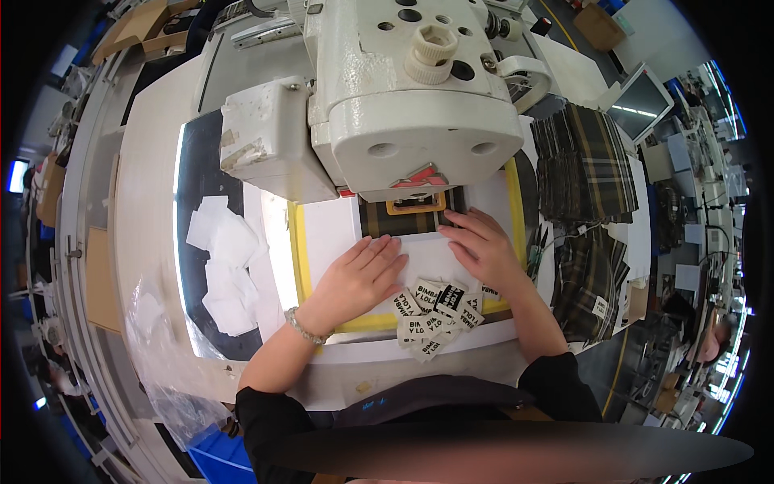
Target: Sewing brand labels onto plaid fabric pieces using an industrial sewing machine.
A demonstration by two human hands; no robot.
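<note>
A dark plaid fabric piece lies beneath the head of a white industrial sewing machine, with a brass-coloured frame clamp over it. My left hand rests flat at the fabric's front left edge, fingers stretched forward. On the fabric's right side, my right hand lies with its fingers extended, fingertips close to the clamp. Neither hand appears to grip anything. Between my wrists sits a loose pile of small printed fabric labels, mostly pale, with a black one among them.
White paper-like squares are scattered on the dark panel at left. Stacks of plaid fabric pieces stand at right, below a small screen. A clear plastic bag hangs over the left front edge, above a blue bin.
</note>
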